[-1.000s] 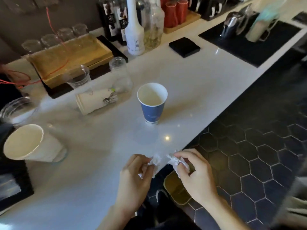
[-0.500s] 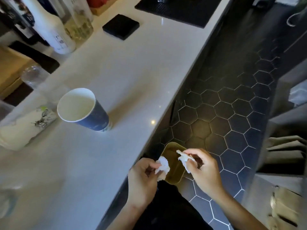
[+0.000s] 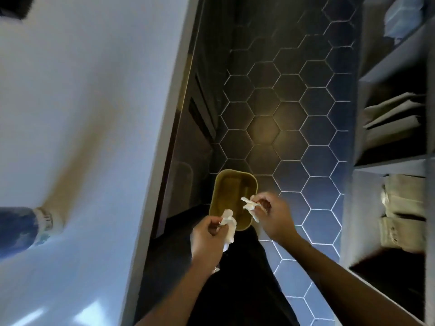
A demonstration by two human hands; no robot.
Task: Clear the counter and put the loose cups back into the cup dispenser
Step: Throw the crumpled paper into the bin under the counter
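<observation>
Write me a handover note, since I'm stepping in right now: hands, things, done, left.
Left hand: pinches a paper scrap.
Right hand: pinches another scrap.
Both are over the yellow bin on the floor, beside the counter.
Done: scraps are off the counter.
Left: drop both scraps in the bin; the blue cup stands at the counter's left edge, not put away.

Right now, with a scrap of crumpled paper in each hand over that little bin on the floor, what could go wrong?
1. The yellow bin has a small opening far below. The left scrap hangs over its near rim, so it may well land on the tiled floor.
2. The right hand pinches the right scrap near the bin's right edge, so it could drift outside.
3. The blue cup by the left hand sits barely in view; a turn could knock it.
</observation>
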